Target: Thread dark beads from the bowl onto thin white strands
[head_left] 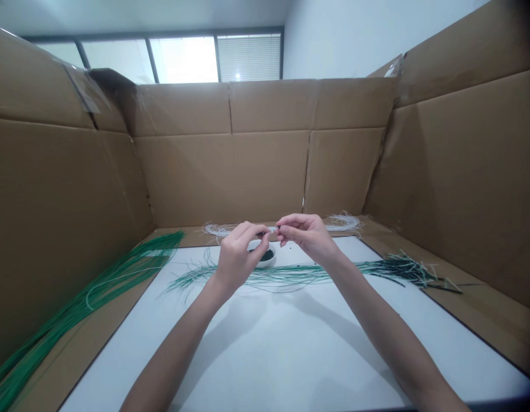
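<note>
My left hand (241,254) is closed in a pinch, with a small dark bit showing between its thumb and forefinger. Facing it, my right hand (308,236) also pinches, and a tiny dark and pale bit shows at its fingertips. Both sets of fingertips nearly meet above the far part of the white board (290,337). What they hold is too small to name. Partly behind my left hand stands a small white bowl (271,263) with dark green bits inside. Below my hands, a bundle of thin green strands (290,276) lies across the board.
Long green strands (97,292) lie along the left side. White strands (344,223) are bunched at the back, behind my hands. The bundle's dark, pale-tipped ends (413,270) reach past the board's right edge. Tall cardboard walls (222,171) stand at the left, back and right.
</note>
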Motion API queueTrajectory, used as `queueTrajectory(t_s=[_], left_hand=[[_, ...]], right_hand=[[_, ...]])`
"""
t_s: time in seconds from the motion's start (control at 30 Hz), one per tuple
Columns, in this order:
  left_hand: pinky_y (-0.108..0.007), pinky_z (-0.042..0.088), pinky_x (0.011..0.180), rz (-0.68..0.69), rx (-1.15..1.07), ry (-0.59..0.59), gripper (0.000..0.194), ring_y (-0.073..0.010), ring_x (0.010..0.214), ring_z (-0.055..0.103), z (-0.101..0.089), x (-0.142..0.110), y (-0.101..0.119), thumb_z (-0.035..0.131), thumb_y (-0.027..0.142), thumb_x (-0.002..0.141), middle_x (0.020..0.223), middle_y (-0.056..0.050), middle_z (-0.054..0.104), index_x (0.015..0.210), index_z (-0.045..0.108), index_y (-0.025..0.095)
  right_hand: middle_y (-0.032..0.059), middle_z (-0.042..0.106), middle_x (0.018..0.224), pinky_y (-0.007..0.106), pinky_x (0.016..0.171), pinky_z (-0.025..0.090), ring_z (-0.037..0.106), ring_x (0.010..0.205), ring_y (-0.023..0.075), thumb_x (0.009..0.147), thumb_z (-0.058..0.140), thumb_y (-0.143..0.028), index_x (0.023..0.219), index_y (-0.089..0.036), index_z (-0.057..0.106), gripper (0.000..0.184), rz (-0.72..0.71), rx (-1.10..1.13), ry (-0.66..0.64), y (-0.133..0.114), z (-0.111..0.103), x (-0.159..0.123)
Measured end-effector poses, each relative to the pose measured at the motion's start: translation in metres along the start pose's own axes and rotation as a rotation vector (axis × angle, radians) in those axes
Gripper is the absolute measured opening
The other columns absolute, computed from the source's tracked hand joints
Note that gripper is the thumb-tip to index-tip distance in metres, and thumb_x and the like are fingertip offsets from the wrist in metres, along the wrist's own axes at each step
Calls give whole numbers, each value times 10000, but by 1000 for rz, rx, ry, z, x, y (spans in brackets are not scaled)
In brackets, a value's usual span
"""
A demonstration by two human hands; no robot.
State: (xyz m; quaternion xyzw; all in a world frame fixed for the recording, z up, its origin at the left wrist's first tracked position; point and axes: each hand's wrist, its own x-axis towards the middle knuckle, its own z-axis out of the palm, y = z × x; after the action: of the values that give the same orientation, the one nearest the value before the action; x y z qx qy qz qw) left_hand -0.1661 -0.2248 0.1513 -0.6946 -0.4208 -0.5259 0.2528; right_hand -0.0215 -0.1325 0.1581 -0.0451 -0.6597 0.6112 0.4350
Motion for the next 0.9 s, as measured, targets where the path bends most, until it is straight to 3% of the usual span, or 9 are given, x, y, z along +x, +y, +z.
queueTrajectory(t_s=[0.2, 0.6, 0.77, 0.9], left_hand=[[-176, 445, 617, -1, 8, 2, 52, -74, 643, 555, 0, 0, 0, 548, 131, 794, 712, 5, 611, 792, 591, 158], [-193, 448, 628, -17, 7, -27, 63, -84, 661, 559, 0, 0, -1, 535, 150, 806, 726, 2, 620, 800, 595, 169], [-190, 451, 628, -20, 8, -30, 56, -82, 657, 560, 0, 0, 0, 541, 152, 805, 727, 0, 621, 803, 596, 165], [-196, 459, 633, -22, 4, -26, 61, -87, 662, 565, 0, 0, 0, 535, 163, 810, 731, -2, 625, 805, 596, 168]], right_hand=[[21, 671, 638, 263, 555, 539, 608, 538, 108, 651, 713, -248, 735, -157, 697, 125, -40, -186, 50, -3, 1, -2], [24, 661, 668, 235, 532, 516, 590, 559, 102, 680, 683, -293, 719, -162, 694, 137, -73, -347, 41, -4, 2, -2], [39, 675, 684, 245, 539, 519, 613, 612, 126, 706, 662, -303, 737, -158, 701, 153, -75, -309, -4, -1, 0, -2], [37, 680, 694, 255, 538, 522, 619, 617, 137, 645, 712, -282, 754, -163, 706, 161, -56, -292, -5, -2, 0, -2]])
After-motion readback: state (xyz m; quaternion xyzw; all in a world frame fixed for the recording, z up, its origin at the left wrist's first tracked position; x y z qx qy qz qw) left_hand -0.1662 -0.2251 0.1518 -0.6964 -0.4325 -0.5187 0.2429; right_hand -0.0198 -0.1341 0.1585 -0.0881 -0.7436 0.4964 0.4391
